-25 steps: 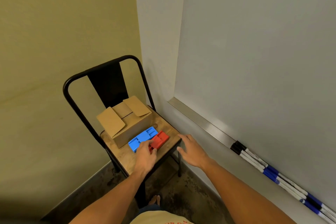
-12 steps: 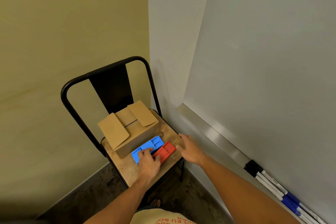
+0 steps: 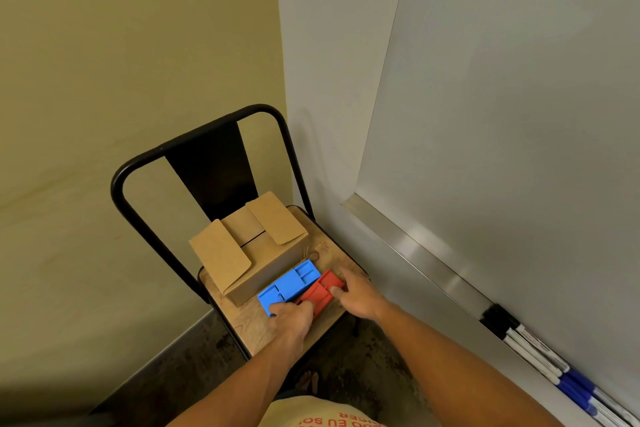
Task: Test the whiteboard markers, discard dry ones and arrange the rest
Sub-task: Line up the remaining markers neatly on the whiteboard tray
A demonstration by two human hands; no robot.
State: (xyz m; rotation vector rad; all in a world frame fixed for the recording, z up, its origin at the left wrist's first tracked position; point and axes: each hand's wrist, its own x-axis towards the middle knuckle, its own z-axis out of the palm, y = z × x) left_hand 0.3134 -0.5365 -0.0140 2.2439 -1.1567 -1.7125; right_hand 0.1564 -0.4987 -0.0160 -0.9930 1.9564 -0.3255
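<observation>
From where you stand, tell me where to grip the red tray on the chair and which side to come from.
Grip the red tray across its short width at the right end, coming from the right and above. It lies flat on the chair seat, and the blue tray blocks its left long side.

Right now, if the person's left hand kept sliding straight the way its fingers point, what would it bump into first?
Its fingers already touch the blue tray. Going on past it, the left hand would probably meet the cardboard box next, though depth is hard to judge from this view.
</observation>
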